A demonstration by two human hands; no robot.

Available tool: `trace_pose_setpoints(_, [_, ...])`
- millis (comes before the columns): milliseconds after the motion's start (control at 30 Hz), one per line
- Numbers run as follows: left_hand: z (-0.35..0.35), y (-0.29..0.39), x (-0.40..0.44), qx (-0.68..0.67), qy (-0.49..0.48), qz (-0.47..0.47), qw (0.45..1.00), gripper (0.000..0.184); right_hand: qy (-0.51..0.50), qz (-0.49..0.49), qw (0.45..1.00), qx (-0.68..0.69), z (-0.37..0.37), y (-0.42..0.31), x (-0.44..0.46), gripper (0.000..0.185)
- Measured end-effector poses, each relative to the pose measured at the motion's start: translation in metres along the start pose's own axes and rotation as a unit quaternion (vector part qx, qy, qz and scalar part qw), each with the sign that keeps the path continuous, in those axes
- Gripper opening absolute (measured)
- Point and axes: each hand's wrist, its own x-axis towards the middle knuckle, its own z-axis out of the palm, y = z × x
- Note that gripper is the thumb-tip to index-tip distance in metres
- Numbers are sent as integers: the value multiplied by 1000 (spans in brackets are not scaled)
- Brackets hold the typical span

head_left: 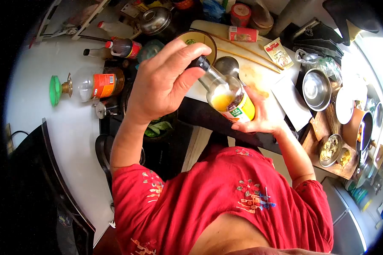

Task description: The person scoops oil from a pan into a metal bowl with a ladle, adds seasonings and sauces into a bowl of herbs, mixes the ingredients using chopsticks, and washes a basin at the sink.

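A clear glass seasoning bottle (229, 98) with a yellow label and a black cap is held tilted in front of my chest. My right hand (261, 111) wraps round its lower body. At the upper end, my left hand (168, 74) has its thumb and fingers closed on the black cap (198, 63). Whether the cap is still seated on the neck I cannot tell. Just beyond the bottle are a metal ladle (226, 66) and a yellow-rimmed bowl (211, 40) with something green inside, partly hidden by my left hand.
Wooden chopsticks (251, 54) and a seasoning packet (279, 53) lie on the cutting board (208, 26). Several bottles, among them a large orange-labelled jug (103, 85), stand at left. A steel bowl (316, 90) and a wooden board (314, 146) with food dishes are at right.
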Motion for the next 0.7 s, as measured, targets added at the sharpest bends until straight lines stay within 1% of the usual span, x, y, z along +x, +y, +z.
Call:
trace_pose_setpoints(33, [-2, -4, 0, -39, -18, 2, 999, 36, -11, 1, 999, 53, -2, 2, -1, 74])
trace_pose_setpoints(67, [-4, -8, -2, -85, -41, -10, 995, 41, -72, 34, 990, 114, -6, 5, -3, 75])
trace_pose_setpoints(133, [-5, -14, -6, -177, -87, -36, 980, 52, -191, 100, 949, 232, -15, 8, -8, 76])
trace_pose_setpoints(167, [-3, -8, -7, -281, -74, -102, 951, 66, -221, 75, 937, 260, -16, 9, -6, 79])
trace_pose_setpoints(200, [1, -6, -5, -281, -54, -63, 956, 61, -254, 101, 903, 332, -15, 16, -10, 80])
trace_pose_setpoints(267, [5, -3, -1, -277, -10, 15, 961, 52, -307, 76, 852, 418, -11, 25, -9, 82])
trace_pose_setpoints(300, [3, -5, 3, -241, -30, 57, 968, 54, -341, 91, 806, 476, -6, 30, -9, 85])
trace_pose_setpoints(333, [2, -4, 4, -225, -38, 76, 971, 54, -369, 150, 743, 538, -9, 20, -10, 86])
trace_pose_setpoints(367, [1, -4, 6, -207, -46, 95, 973, 54, -387, 153, 696, 585, -5, 20, -11, 86])
trace_pose_setpoints(400, [5, -4, 8, -202, -32, 117, 972, 55, -404, 154, 647, 629, 0, 24, -11, 86])
trace_pose_setpoints(433, [9, -4, 11, -196, -17, 138, 971, 56, -420, 170, 607, 653, 4, 31, -12, 91])
trace_pose_setpoints(467, [12, -3, 13, -190, -2, 158, 969, 59, -433, 177, 590, 658, 4, 31, -10, 93])
trace_pose_setpoints(500, [13, 2, 11, -188, 8, 127, 974, 65, -446, 184, 573, 663, 5, 30, -7, 95])
trace_pose_setpoints(533, [12, 1, 10, -177, 11, 103, 979, 66, -459, 191, 555, 667, 5, 29, -4, 96])
trace_pose_setpoints(567, [11, 0, 9, -166, 13, 80, 983, 67, -443, 123, 603, 652, 8, 25, 0, 95])
trace_pose_setpoints(600, [10, -1, 8, -155, 14, 56, 986, 68, -392, 57, 678, 620, 11, 25, 4, 98])
trace_pose_setpoints(633, [7, -4, 7, -141, 12, 33, 989, 68, -297, 96, 736, 601, 10, 35, -3, 105])
trace_pose_setpoints(700, [8, -7, 4, -123, 13, -30, 992, 67, -228, 55, 870, 433, -1, 33, 3, 101])
